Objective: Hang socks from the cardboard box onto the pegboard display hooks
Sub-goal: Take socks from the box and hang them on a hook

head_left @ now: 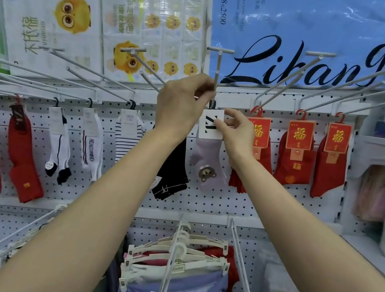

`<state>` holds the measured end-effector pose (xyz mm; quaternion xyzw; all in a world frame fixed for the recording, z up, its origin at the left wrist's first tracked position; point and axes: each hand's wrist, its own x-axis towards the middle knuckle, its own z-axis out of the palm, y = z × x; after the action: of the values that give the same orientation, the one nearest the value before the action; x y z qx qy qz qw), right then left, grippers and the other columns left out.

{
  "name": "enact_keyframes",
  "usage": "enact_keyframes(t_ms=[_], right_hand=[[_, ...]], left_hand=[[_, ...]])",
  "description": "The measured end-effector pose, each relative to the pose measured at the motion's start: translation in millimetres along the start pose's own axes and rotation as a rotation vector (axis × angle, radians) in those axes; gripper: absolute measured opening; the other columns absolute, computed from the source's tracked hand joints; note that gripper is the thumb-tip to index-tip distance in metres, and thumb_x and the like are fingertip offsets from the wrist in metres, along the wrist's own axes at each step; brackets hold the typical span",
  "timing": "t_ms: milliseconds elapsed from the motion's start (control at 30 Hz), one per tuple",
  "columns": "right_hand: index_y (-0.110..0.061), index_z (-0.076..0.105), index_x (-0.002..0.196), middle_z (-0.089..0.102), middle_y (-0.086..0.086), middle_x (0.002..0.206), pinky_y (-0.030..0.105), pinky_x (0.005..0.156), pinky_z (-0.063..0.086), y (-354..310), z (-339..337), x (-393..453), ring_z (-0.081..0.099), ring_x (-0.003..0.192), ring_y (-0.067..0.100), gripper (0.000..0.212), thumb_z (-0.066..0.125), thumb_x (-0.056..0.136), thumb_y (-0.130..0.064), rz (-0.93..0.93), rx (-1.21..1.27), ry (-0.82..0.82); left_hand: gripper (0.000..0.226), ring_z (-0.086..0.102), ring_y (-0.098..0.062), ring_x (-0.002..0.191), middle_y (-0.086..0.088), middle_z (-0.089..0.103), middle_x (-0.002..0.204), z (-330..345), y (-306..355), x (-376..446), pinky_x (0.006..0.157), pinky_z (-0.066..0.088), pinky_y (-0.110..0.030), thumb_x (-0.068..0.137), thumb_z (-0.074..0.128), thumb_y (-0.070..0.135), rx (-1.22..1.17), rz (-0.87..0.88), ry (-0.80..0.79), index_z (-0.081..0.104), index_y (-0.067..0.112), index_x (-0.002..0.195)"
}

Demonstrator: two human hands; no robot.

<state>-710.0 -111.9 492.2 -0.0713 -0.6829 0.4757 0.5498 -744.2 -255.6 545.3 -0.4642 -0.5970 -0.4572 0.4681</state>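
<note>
Two hands — lilac sock (209,162), hook (217,70)

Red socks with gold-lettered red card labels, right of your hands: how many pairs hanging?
3, side by side on the white pegboard: nearest the right hand at, middle, rightmost. More may hang behind each.

We read "Libang" in black script on a blue pack (306,38), beside "18 2500". Red sock cards (300,134) carry the gold character "福". A white hanger (178,267) below reads, perhaps, "Roober". White socks (92,142) bear blurred lettering.
</note>
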Motion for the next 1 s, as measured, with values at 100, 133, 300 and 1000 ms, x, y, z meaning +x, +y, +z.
enact_keyframes(t_ms=[100, 133, 300, 1000], right_hand=[[-0.016, 0.066, 0.121, 0.069, 0.0, 0.098, 0.036, 0.092, 0.054, -3.7, -3.2, -2.8, 0.064, 0.095, 0.013, 0.035, 0.072, 0.087, -0.019, -0.055, -0.072, 0.017], [-0.014, 0.065, 0.123, 0.069, 0.001, 0.103, 0.034, 0.092, 0.054, -5.4, -4.9, -4.2, 0.064, 0.097, 0.012, 0.036, 0.071, 0.088, -0.02, -0.082, -0.104, 0.024], [-0.014, 0.063, 0.126, 0.065, -0.001, 0.115, 0.035, 0.093, 0.051, -12.7, -18.6, -20.6, 0.06, 0.103, 0.01, 0.037, 0.064, 0.092, -0.029, -0.221, -0.3, 0.069], [-0.002, 0.072, 0.108, 0.071, 0.009, 0.1, 0.034, 0.081, 0.051, -9.7, -118.5, -248.2, 0.065, 0.092, 0.025, 0.024, 0.061, 0.096, -0.02, -0.641, -0.777, 0.192]], left_hand=[[0.012, 0.071, -0.006, 0.08, 0.013, 0.075, 0.087, -4.5, 0.2, -3.4, 0.078, 0.057, -0.037, 0.087, 0.07, 0.031, 0.005, -0.029, -0.02, 0.075, 0.025, 0.097], [0.015, 0.071, -0.006, 0.083, 0.013, 0.075, 0.089, -7.1, 0.0, -5.7, 0.079, 0.057, -0.037, 0.088, 0.069, 0.033, 0.019, -0.037, -0.027, 0.074, 0.026, 0.1], [0.028, 0.065, -0.016, 0.105, 0.008, 0.072, 0.113, -24.2, -8.5, -32.1, 0.084, 0.05, -0.033, 0.094, 0.063, 0.038, 0.176, -0.003, -0.122, 0.069, 0.025, 0.118], [0.024, 0.065, -0.021, 0.098, -0.003, 0.072, 0.105, -78.7, 30.4, -213.7, 0.085, 0.05, -0.032, 0.098, 0.06, 0.029, 0.103, 0.227, -0.204, 0.072, 0.012, 0.11]])
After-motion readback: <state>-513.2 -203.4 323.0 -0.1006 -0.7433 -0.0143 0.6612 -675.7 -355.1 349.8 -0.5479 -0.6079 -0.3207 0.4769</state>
